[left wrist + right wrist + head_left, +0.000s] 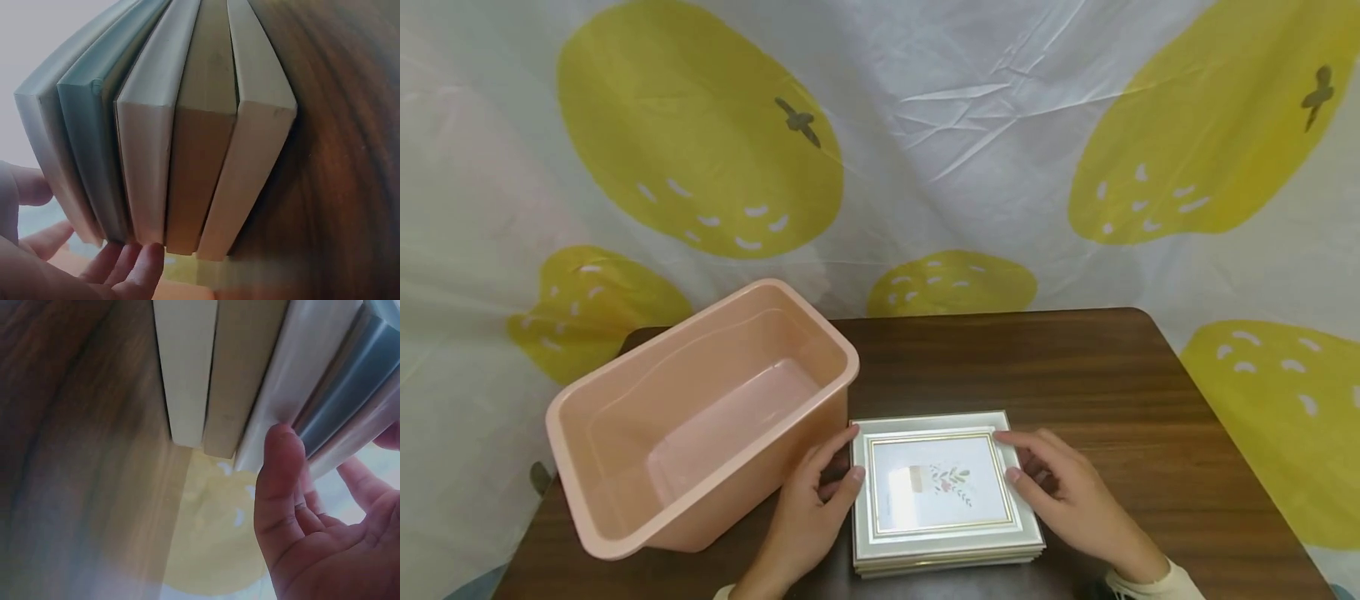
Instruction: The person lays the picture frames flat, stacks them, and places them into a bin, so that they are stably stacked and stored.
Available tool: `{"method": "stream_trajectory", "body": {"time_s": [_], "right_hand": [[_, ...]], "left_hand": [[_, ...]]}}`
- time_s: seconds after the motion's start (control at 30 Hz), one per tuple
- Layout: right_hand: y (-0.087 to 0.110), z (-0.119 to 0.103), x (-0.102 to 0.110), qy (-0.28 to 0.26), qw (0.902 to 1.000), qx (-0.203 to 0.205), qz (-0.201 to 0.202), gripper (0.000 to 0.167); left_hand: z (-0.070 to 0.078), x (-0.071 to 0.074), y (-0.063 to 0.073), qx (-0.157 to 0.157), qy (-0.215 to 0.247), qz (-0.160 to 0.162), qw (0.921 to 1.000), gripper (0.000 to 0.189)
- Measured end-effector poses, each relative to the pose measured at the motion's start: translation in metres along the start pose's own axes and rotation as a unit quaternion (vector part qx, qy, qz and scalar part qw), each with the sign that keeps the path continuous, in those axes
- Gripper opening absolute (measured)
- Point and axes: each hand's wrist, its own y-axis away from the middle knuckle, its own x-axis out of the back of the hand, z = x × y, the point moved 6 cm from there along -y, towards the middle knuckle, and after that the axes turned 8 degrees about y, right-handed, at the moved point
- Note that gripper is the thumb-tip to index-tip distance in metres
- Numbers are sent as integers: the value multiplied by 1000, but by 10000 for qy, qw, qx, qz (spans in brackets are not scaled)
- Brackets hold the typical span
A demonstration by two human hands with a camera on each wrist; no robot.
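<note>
A stack of picture frames point(934, 543) lies on the table between my two hands. The top frame is pale with gold lines and a flower print. In the left wrist view the stacked edges point(144, 150) look white, blue-grey, tan and cream. My left hand point(811, 507) touches the stack's left side, index fingertip at the far corner and thumb on the edge. On the right side, my right hand point(1075, 500) lays its index fingertip and thumb on the top frame's border. One right finger point(284, 456) touches a lower frame's side in the right wrist view.
A pink plastic bin point(700, 500) stands at an angle left of the stack, close to my left hand; no contents show inside. Brown wood tabletop point(1150, 425) stretches to the right and behind the stack. A lemon-patterned cloth point(925, 150) hangs behind the table.
</note>
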Motion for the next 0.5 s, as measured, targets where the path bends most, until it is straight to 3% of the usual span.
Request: {"method": "stream_trajectory", "body": {"time_s": [0.33, 0.5], "right_hand": [[3, 7, -5, -242, 9981, -544, -179, 54], [7, 10, -11, -581, 9935, -873, -441, 53]], "left_hand": [[-12, -4, 4, 224, 321, -149, 9991, 53], [-18, -8, 9, 344, 478, -412, 9974, 63]]}}
